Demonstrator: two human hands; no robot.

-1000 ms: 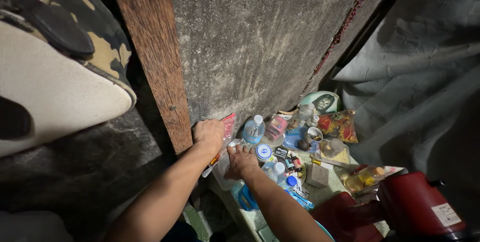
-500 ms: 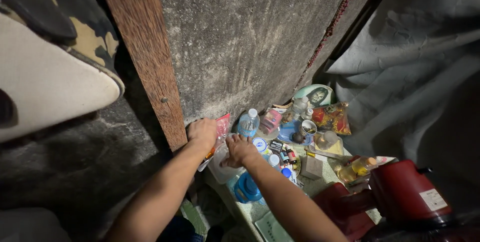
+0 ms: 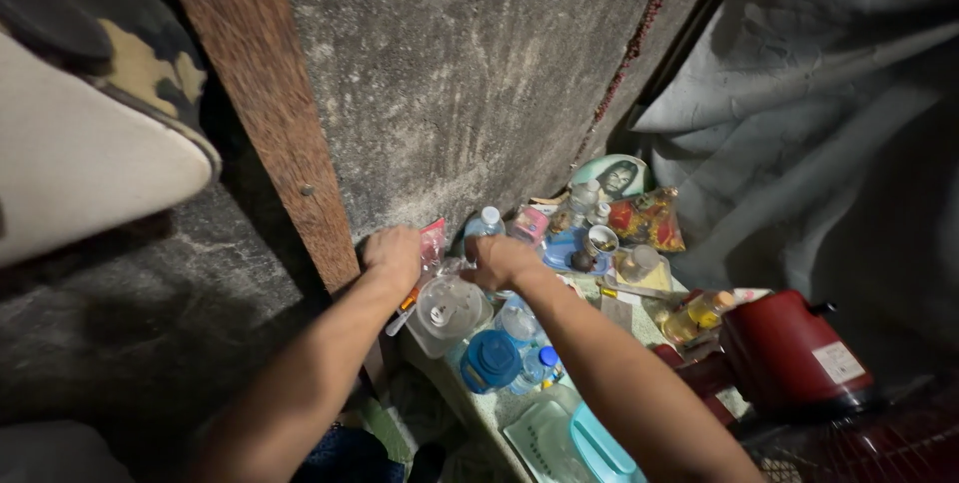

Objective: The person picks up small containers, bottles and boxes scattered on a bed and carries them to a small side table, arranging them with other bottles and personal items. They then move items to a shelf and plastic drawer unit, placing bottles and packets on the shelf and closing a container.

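Red-edged clear plastic packet (image 3: 432, 243) is what your left hand (image 3: 393, 253) is closing on, up against the grey concrete wall (image 3: 450, 73) just beside the brown wooden post (image 3: 270, 123). You are curling those fingers (image 3: 400, 265) into a loose fist around it. The packet is standing with its long axis running from lower left to upper right, its red top end pointing up along the wall and its lower end slanting down toward you past the clear plastic tub (image 3: 447, 311).

Your right hand (image 3: 502, 261) is hovering palm down just beside the left, over the small water bottle (image 3: 483, 227). Its fingers are bent, but you cannot tell whether they are gripping anything.

Below your hands, the crowded worktop (image 3: 489, 413) is carrying the tub with its round lid, a blue cap-shaped lid (image 3: 489, 359), lying water bottles (image 3: 521, 327) and a bottle of yellow liquid (image 3: 689, 315). A red appliance (image 3: 794, 353) is sitting at the right.
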